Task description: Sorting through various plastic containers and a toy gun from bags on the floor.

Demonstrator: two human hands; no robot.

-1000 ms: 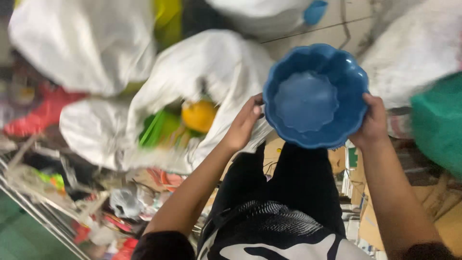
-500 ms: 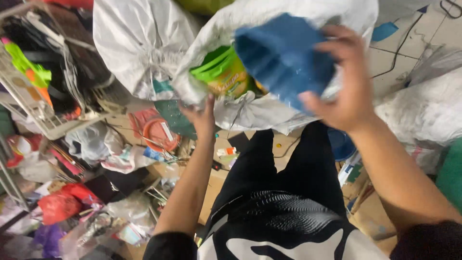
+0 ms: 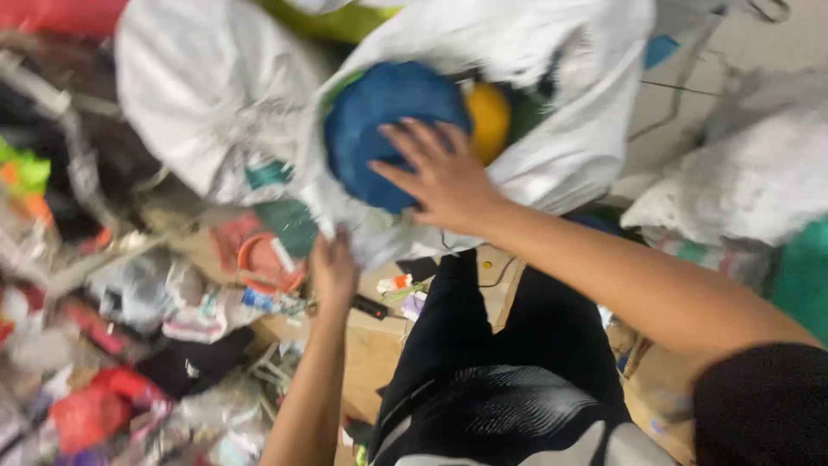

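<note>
My right hand (image 3: 444,177) lies spread, fingers fanned flat, on the back of the blue plastic bowl (image 3: 379,129), pressing rather than gripping it; no finger curls round its rim. The bowl sits in the mouth of the big white sack (image 3: 569,112), its rounded underside facing me, partly under the sack's upper lip and touching a yellow round thing (image 3: 490,116) on its right. My left hand (image 3: 332,267) is clenched on the sack's lower edge, pinching the woven cloth just below the bowl and holding the mouth open. I judge the main risk to be the bowl sliding back out: it is smooth and domed, my palm only rests on it, and if the pinched edge slips or sags the opening tips down and the bowl could roll off onto the heap of wrappers and scraps (image 3: 155,345) on the floor to my left. The sack looks full near its mouth, so the bowl may also jam against the yellow thing and green pieces beside it. The bowl itself looks like matte, deep blue plastic, unbroken on the side I see, though the picture is blurred. A second white sack (image 3: 198,95) stands just to the left.
</note>
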